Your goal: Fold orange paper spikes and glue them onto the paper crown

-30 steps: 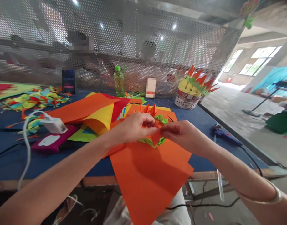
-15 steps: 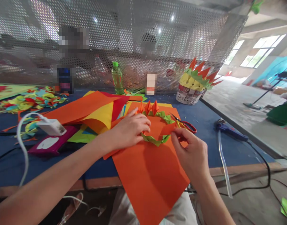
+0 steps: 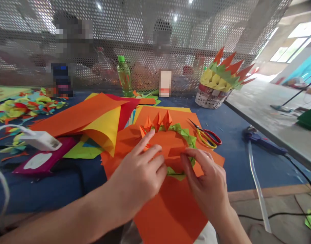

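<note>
A ring of folded green paper (image 3: 190, 138) lies on large orange paper sheets (image 3: 168, 206) in front of me. Several folded orange paper points (image 3: 167, 121) stand up along its far left side. My left hand (image 3: 145, 169) is over the ring's left part, index finger stretched towards the points and the other fingers loosely bent and apart. Between thumb and fingertips, my right hand (image 3: 206, 173) pinches a small orange paper piece (image 3: 176, 151) above the ring's inside. Part of the ring is hidden behind both hands.
Scissors (image 3: 207, 135) lie right of the ring, and a blue glue gun (image 3: 266, 140) lies farther right. A paper-topped basket (image 3: 212, 89) and a green bottle (image 3: 124, 77) stand behind. Coloured sheets (image 3: 79, 113), paper scraps (image 3: 28, 105) and a white charger (image 3: 42, 140) are leftward.
My right hand has brought the orange piece leftward over the ring's middle. My left index finger now stretches out to the orange points. The camera view has shifted.
</note>
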Motion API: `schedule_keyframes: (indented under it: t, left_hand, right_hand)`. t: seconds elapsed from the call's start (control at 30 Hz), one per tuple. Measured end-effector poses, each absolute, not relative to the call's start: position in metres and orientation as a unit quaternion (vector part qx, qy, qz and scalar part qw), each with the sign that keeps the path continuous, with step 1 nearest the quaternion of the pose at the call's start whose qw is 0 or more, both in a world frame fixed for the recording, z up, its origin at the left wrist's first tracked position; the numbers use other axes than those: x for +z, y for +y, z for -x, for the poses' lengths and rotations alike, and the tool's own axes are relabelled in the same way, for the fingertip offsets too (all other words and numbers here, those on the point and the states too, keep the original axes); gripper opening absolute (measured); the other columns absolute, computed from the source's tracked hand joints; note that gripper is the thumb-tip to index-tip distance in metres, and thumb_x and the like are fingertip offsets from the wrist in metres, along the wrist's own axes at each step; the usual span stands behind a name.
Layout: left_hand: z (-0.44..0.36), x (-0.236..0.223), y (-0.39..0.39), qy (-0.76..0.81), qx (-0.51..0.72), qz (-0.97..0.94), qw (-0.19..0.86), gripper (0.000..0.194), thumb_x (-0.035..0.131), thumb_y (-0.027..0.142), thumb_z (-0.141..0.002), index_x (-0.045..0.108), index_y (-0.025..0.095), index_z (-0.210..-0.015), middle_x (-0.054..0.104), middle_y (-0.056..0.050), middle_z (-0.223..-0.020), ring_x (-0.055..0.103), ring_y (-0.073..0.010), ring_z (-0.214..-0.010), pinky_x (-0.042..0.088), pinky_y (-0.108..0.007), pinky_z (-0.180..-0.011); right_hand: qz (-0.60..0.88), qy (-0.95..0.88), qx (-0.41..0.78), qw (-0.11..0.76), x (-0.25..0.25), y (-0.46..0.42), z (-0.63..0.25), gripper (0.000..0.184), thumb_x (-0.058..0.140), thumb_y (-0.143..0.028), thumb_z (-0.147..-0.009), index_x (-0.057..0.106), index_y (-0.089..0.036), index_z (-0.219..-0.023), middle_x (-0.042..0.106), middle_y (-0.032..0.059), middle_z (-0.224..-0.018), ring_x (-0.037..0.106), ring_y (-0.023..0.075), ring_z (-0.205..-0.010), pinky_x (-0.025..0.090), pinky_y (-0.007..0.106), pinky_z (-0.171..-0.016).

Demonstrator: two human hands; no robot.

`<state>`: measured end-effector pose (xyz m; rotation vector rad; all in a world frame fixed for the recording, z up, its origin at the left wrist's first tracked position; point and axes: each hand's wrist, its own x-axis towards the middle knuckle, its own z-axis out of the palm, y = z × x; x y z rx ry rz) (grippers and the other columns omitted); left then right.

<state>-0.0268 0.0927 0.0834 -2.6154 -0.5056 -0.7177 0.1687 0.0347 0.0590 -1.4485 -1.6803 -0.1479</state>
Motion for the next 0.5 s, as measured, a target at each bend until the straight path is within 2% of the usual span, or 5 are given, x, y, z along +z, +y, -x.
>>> schedule_keyframes:
  t: [0.1, 0.2, 0.37, 0.43, 0.5]
  left_hand:
    - [0.027, 0.073, 0.079, -0.190, -0.281, 0.925, 0.172, 0.032, 0.048, 0.010, -0.094, 0.078, 0.018, -0.088, 0.078, -0.006, -0.094, 0.065, -0.0261, -0.102, 0.015, -0.050, -0.132]
    - [0.028, 0.062, 0.072, -0.214, -0.305, 0.920, 0.118, 0.031, 0.050, 0.010, -0.093, 0.079, 0.016, -0.099, 0.080, -0.005, -0.104, 0.066, -0.0266, -0.109, 0.016, -0.050, -0.133]
    - [0.032, 0.050, 0.067, -0.265, -0.298, 0.914, 0.079, 0.027, 0.058, 0.017, -0.092, 0.080, 0.030, -0.101, 0.081, 0.005, -0.105, 0.071, -0.0199, -0.107, 0.018, -0.043, -0.135]
    - [0.041, 0.047, 0.069, -0.277, -0.274, 0.916, 0.098, 0.027, 0.064, 0.022, -0.087, 0.080, 0.037, -0.102, 0.079, 0.007, -0.111, 0.071, -0.0225, -0.113, 0.024, -0.048, -0.133]
    - [0.056, 0.044, 0.073, -0.231, -0.248, 0.933, 0.118, 0.028, 0.069, 0.031, -0.082, 0.079, 0.041, -0.105, 0.078, 0.004, -0.117, 0.068, -0.0305, -0.121, 0.031, -0.060, -0.128]
  right_hand:
    - [0.582, -0.684, -0.057, 0.436, 0.058, 0.031, -0.168, 0.010, 0.054, -0.016, -0.097, 0.058, -0.023, -0.101, 0.070, -0.0036, -0.082, 0.067, 0.0107, -0.074, 0.048, 0.025, -0.073]
    - [0.588, -0.682, -0.066, 0.429, 0.054, 0.029, -0.169, 0.010, 0.055, -0.015, -0.095, 0.058, -0.023, -0.101, 0.069, -0.0031, -0.081, 0.066, 0.0106, -0.076, 0.049, 0.026, -0.078]
    - [0.588, -0.676, -0.017, 0.444, 0.046, 0.023, -0.174, 0.022, 0.058, -0.013, -0.090, 0.061, -0.024, -0.110, 0.074, -0.0004, -0.097, 0.069, 0.0128, -0.089, 0.050, 0.032, -0.092]
    - [0.600, -0.665, -0.002, 0.444, 0.046, 0.021, -0.177, 0.025, 0.058, -0.013, -0.089, 0.062, -0.025, -0.111, 0.075, -0.0008, -0.098, 0.071, 0.0139, -0.091, 0.051, 0.032, -0.091]
    - [0.613, -0.660, 0.014, 0.433, 0.045, 0.021, -0.180, 0.026, 0.059, -0.013, -0.088, 0.062, -0.026, -0.111, 0.076, -0.0008, -0.097, 0.073, 0.0156, -0.090, 0.053, 0.032, -0.086]
